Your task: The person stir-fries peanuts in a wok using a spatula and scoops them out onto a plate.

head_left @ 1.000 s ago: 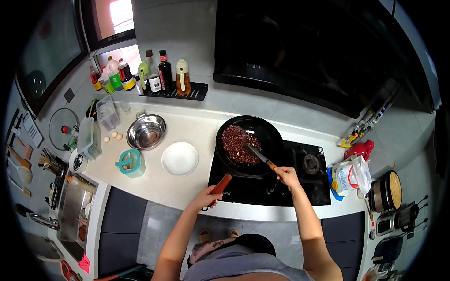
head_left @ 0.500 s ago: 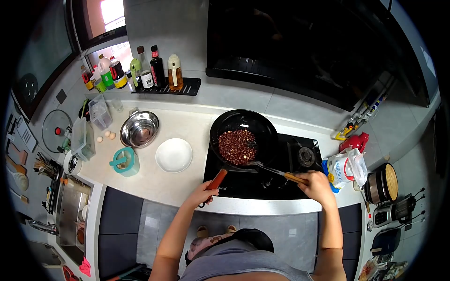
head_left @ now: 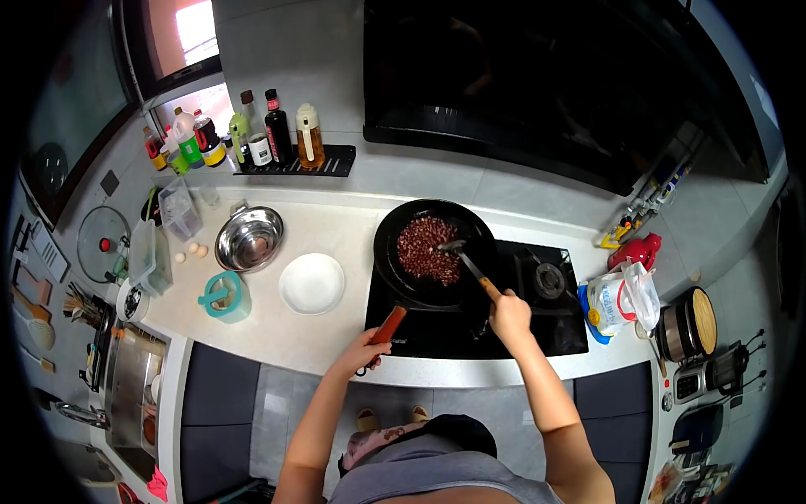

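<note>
- Whereas the spatula (head_left: 472, 270) crossed the wok's near right rim half a second ago, its blade now sits among the reddish-brown nuts or beans (head_left: 424, 252), toward their right side.
- That blade position suggests a stirring stroke within the heap, which now reaches farther toward the wok's far side.
- The right hand (head_left: 510, 315) grips the spatula's wooden handle, fingers closed around it; it has moved inward, away from the hob's right edge.
- The left hand (head_left: 361, 351) stays wrapped around the red-brown wok handle (head_left: 389, 326), near the tabletop's (head_left: 340, 340) front edge, which probably steadies the pan.
- The wok (head_left: 477, 228) sits over the left part of the black hob (head_left: 546, 336), reaching past its back left corner.
- Beside the hob's left edge, the white bowl (head_left: 311, 284) stands on the tabletop, untouched.
</note>
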`<state>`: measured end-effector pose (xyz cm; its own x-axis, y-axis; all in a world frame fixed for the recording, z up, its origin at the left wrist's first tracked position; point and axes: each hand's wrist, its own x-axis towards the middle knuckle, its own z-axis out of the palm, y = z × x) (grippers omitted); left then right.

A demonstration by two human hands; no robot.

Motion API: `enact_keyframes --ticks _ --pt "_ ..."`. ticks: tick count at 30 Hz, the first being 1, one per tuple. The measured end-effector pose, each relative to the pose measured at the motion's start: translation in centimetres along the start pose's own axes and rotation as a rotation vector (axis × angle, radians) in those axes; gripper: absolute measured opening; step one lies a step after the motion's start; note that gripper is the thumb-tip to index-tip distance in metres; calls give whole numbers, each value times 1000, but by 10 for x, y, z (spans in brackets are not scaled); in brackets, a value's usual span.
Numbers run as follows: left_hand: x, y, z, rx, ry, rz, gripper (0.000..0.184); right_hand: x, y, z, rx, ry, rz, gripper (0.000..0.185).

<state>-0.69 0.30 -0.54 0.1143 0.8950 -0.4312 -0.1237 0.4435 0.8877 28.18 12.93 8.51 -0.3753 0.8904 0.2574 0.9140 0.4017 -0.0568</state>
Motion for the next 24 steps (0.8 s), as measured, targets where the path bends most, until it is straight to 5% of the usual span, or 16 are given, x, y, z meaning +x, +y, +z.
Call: enact_keyframes --ticks 9,19,24 --pt "-3 4 0 -9 -13 -10 38 -61 32 -137 4 -103 -66 37" --pt "-2 3 -1 -2 -14 -8 36 22 -16 11 250 7 126 39" --pt "-2 3 2 0 4 -21 36 19 -31 37 496 19 37 36"
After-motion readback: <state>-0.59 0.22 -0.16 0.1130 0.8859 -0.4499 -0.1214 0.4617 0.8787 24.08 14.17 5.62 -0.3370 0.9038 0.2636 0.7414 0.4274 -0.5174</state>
